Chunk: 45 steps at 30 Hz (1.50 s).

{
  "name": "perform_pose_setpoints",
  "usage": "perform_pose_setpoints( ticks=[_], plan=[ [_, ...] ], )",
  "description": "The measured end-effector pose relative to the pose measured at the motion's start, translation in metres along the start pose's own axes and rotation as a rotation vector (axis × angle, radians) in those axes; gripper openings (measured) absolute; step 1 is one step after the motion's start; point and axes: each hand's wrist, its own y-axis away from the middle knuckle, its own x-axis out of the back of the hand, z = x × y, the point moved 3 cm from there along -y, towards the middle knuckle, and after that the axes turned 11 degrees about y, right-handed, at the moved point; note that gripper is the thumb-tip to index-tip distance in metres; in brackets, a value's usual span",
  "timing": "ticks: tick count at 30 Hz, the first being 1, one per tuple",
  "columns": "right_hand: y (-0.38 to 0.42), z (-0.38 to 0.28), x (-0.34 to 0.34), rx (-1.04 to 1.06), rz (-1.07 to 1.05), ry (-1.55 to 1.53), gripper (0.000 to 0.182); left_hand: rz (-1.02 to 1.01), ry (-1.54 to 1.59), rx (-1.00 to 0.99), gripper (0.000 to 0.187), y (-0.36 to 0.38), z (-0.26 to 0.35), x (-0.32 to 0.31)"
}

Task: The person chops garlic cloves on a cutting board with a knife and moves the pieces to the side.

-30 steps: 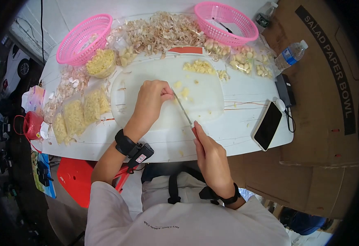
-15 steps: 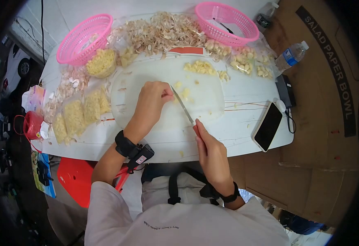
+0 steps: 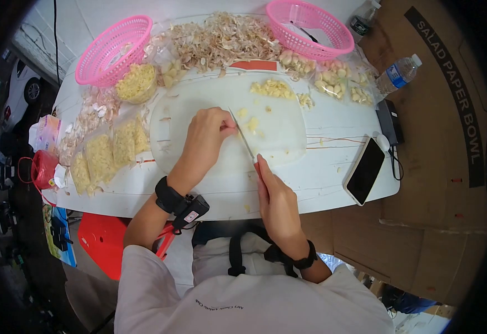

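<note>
My right hand point(image 3: 278, 203) grips the reddish handle of a kitchen knife point(image 3: 244, 137), its blade slanting up and left over the white cutting board point(image 3: 188, 100). Against the blade, my left hand point(image 3: 209, 133) is closed in a pinch on a garlic clove, mostly hidden by the fingers. Just right of the blade lie cut garlic pieces point(image 3: 252, 123). A larger pile of chopped garlic point(image 3: 273, 88) spreads along the board's upper right.
Garlic skins point(image 3: 221, 42) are heaped at the back between a pink basket point(image 3: 115, 50) and a second pink basket point(image 3: 310, 28). Bagged garlic point(image 3: 101, 157) and a tub of chopped garlic point(image 3: 136, 83) stand left. Peeled cloves point(image 3: 331, 83), a phone point(image 3: 364, 171) and a water bottle point(image 3: 397, 75) lie right.
My right hand has moved slightly left and up with the knife, and the blade stands a little steeper beside my left fingertips. My left hand stays almost in place.
</note>
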Motion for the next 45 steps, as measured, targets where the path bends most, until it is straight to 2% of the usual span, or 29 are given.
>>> perform_pose_setpoints(
  ticks=[10,12,13,18,21,34,38,40,42,45],
  plan=[
    [-0.013,0.003,-0.023,0.059,0.091,0.267,0.051,-0.028,0.008,0.063,0.008,-0.003,0.006,0.003],
    [-0.013,-0.001,-0.015,-0.010,-0.038,0.295,0.047,-0.001,-0.004,0.041,0.008,-0.001,0.000,0.000],
    [-0.012,0.003,-0.014,-0.005,-0.033,0.295,0.047,0.027,-0.016,0.024,0.007,0.000,-0.002,0.001],
    [0.005,0.014,0.014,0.193,0.140,-0.017,0.046,0.028,-0.037,-0.004,0.008,0.000,0.001,0.002],
    [0.015,0.005,0.021,0.112,0.072,-0.045,0.044,0.028,-0.040,-0.026,0.008,0.002,0.001,0.002],
    [0.004,0.009,0.014,0.137,0.073,-0.131,0.042,0.035,0.028,-0.026,0.009,0.000,-0.005,0.001],
    [-0.011,0.013,0.001,0.068,0.020,-0.121,0.041,0.007,0.015,-0.015,0.009,0.000,-0.003,0.001],
    [-0.013,0.011,-0.002,0.012,-0.015,-0.125,0.041,-0.017,0.085,0.059,0.011,0.003,-0.010,-0.002],
    [-0.012,0.009,-0.004,-0.015,-0.045,0.011,0.041,-0.036,0.083,0.090,0.011,0.001,-0.009,0.000],
    [-0.010,0.010,0.002,0.010,-0.005,-0.058,0.041,-0.045,0.074,0.099,0.011,0.000,-0.006,0.002]
  ],
)
